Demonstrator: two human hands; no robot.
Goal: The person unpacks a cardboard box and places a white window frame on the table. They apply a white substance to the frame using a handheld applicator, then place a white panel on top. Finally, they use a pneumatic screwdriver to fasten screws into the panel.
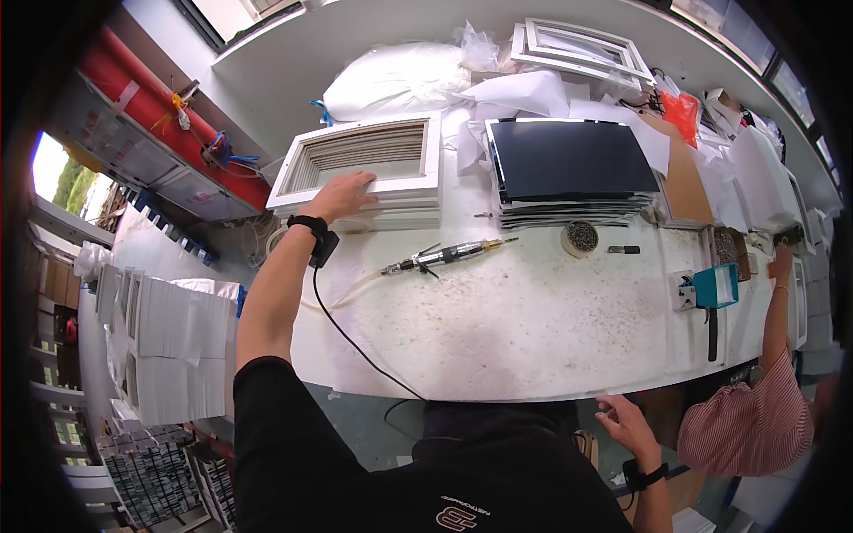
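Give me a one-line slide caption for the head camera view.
Left hand rests on a stack of white frames; right hand hangs below the table edge, screwdriver lying untouched.

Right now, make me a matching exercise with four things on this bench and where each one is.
Things:
1. white frame stack
2. pneumatic screwdriver
3. stack of dark panels
4. round tin of screws

Places:
A. just in front of the dark panels
B. under the left hand
C. back middle of the table
D. lying mid-table, hose attached

Pairs: 1-B, 2-D, 3-C, 4-A
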